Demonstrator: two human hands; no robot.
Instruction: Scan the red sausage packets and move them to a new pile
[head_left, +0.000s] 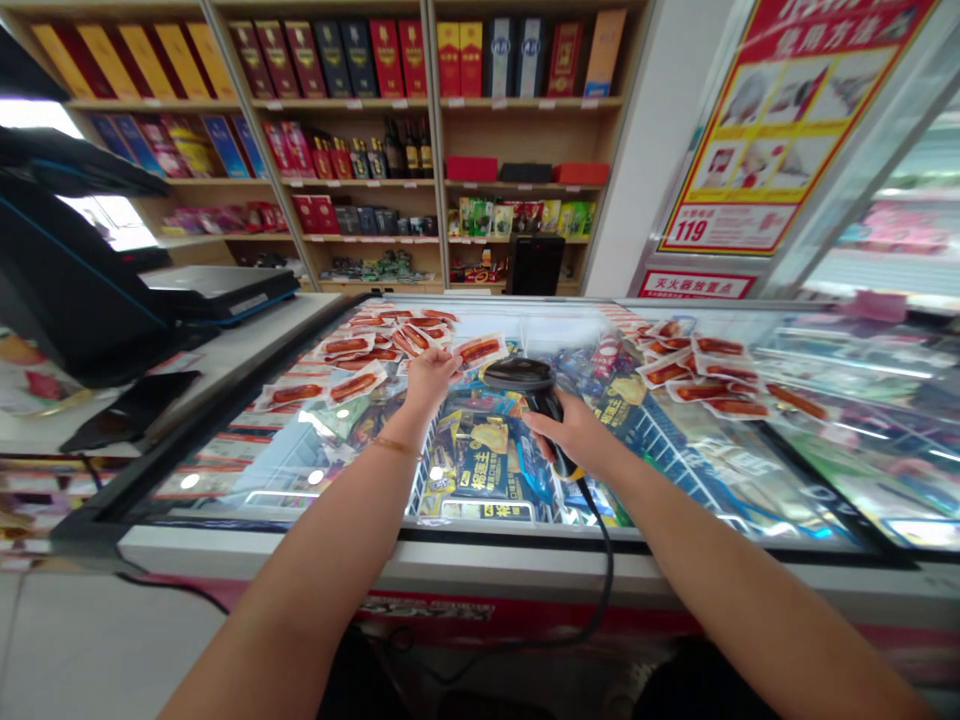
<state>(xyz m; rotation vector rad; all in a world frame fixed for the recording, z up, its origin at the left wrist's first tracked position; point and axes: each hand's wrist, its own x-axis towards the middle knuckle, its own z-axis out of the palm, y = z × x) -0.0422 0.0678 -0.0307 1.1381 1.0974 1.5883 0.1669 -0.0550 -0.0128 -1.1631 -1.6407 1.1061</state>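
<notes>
Clearly, the left grip (433,378) was pinched closed on one end of a packaged sausage (484,351), which jutted rightward from the fingertips above the freezer's glass top (232,480). The right grip (576,430) was wrapped around the handle of a black scanner (541,402), whose head sat just beside the packet's free end.

Glass top (232,455), two sides laden

Edged by a pale front rim (202,545), the glass spans the middle of the frame. Left of centre lies a loose spread of wrapped sausages (349,347); right of centre sits a second, overlapping heap (709,391), one pack (796,401) at its right end
</notes>
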